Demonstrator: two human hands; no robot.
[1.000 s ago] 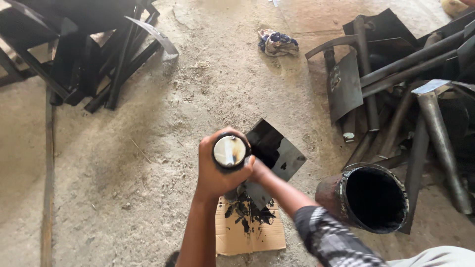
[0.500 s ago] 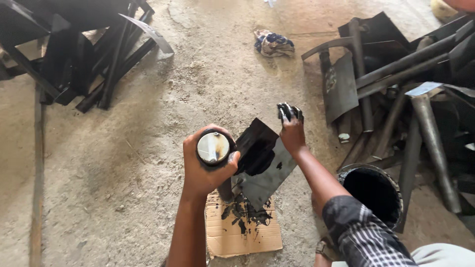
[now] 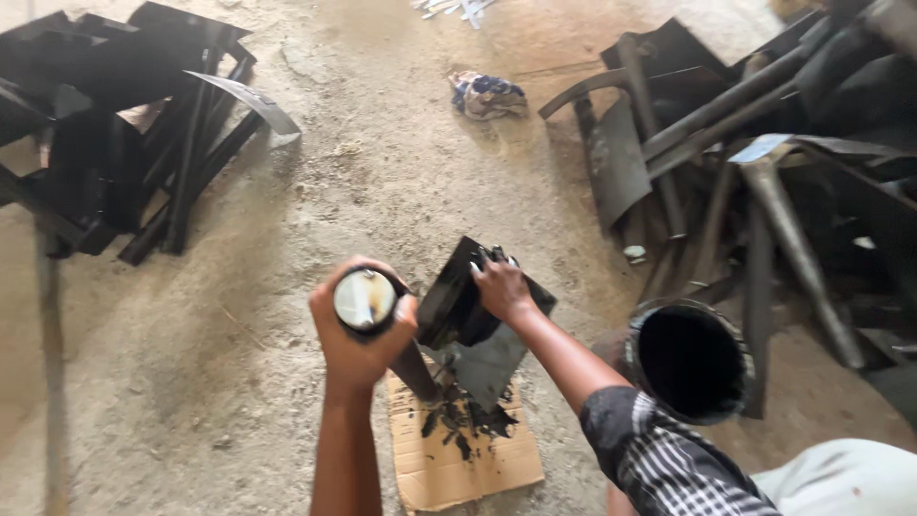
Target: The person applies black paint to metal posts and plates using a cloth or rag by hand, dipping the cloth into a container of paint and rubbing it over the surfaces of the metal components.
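Floor: you are crouching over a dusty concrete floor (image 3: 287, 401), with black metal parts lying on both sides.
Left fingers: your left hand (image 3: 358, 334) is wrapping its fingers tightly around the top of a black tube (image 3: 366, 299), whose pale round end is facing you.
Tube: it is slanting down from your fist toward the cardboard (image 3: 463, 459), its lower part showing below your hand.
Right fingers: your right hand (image 3: 501, 287) is curling its fingers, pressed together, over the upper edge of a black plate (image 3: 478, 330), gripping it.
Plate: it is standing tilted on the cardboard, just beside the tube; you cannot tell whether the two are joined.
Cardboard: it is lying under both pieces, carrying wet black smears.
Bucket: a black bucket (image 3: 693, 358) is sitting just beside your right forearm.
Farther out: a rag (image 3: 487, 94) is lying well beyond the plate.
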